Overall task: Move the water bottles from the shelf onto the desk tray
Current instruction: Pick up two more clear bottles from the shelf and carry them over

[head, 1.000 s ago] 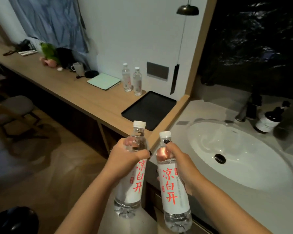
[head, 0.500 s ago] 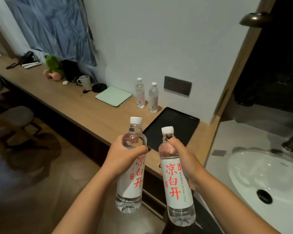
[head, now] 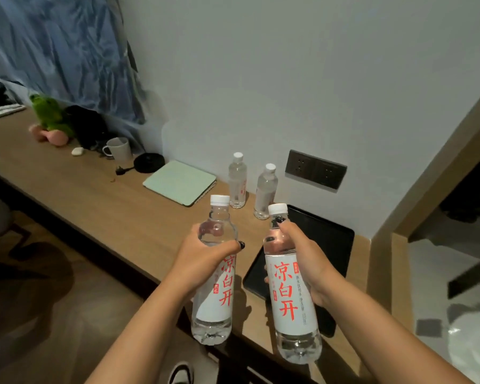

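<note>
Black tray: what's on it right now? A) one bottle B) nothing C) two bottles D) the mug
B: the black tray lies bare; the two standing bottles sit on the desk beside it, and the left hand and right hand each hold a bottle in the air.

Wooden bench (head: pixel 100 206): black tray (head: pixel 327 245) at 3 o'clock, two bottles (head: pixel 237 184) just beside it at 12, green notebook (head: pixel 179 182) and mug (head: pixel 119 149) toward 10.

Dim, soft indoor light; wide-angle bending and blur at edges.
</note>
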{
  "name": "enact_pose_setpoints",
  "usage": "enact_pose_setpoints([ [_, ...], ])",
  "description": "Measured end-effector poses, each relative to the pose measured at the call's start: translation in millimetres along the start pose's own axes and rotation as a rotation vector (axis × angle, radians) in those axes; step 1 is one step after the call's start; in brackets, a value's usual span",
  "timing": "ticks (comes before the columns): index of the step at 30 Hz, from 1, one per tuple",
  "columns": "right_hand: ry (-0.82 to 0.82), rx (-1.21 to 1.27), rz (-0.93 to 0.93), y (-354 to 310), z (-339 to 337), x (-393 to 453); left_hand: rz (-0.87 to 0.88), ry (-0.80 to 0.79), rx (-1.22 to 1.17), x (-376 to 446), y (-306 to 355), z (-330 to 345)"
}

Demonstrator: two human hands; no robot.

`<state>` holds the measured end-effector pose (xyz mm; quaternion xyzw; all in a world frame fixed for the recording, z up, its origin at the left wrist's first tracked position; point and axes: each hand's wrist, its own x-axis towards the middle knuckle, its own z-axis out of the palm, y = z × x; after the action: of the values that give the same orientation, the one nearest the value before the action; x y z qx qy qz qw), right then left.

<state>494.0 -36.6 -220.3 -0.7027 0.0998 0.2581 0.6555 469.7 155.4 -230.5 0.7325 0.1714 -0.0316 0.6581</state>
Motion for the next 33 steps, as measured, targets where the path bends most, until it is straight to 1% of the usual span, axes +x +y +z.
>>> enact_pose_setpoints([
  [4, 0.117, 0.023, 0.004, -7.2, 25.2, 55.5, 0.024, -0.085, 0.024, 66.9, 1.3, -23.3],
  [10, 0.336, 0.077, 0.013, -27.5, 79.2, 136.9, -0.034, -0.156, 0.008, 177.5, 5.4, -67.9],
  [13, 0.444, 0.024, -0.002, -33.1, 98.5, 169.8, -0.058, -0.162, 0.028, 220.4, 5.7, -78.4],
  [16, 0.551, -0.066, 0.005, -35.9, 106.5, 192.3, -0.063, -0.195, 0.069, 254.8, 2.0, -75.2],
  [20, 0.626, -0.136, 0.067, -38.5, 99.7, 215.2, -0.003, -0.316, 0.164, 284.6, -2.4, -60.2],
  [23, 0.654, -0.209, 0.109, -47.4, 90.3, 226.1, 0.051, -0.363, 0.221, 298.6, -5.7, -49.6],
  [28, 0.718, -0.264, 0.122, -49.8, 77.9, 240.8, 0.072, -0.398, 0.282, 317.2, -11.2, -36.6],
  [30, 0.760, -0.245, 0.121, -46.9, 75.7, 247.2, 0.079, -0.379, 0.284, 321.9, -13.0, -32.0],
  [33, 0.753, -0.292, 0.111, -42.2, 75.2, 253.8, 0.108, -0.326, 0.290, 323.6, -17.7, -25.2],
])
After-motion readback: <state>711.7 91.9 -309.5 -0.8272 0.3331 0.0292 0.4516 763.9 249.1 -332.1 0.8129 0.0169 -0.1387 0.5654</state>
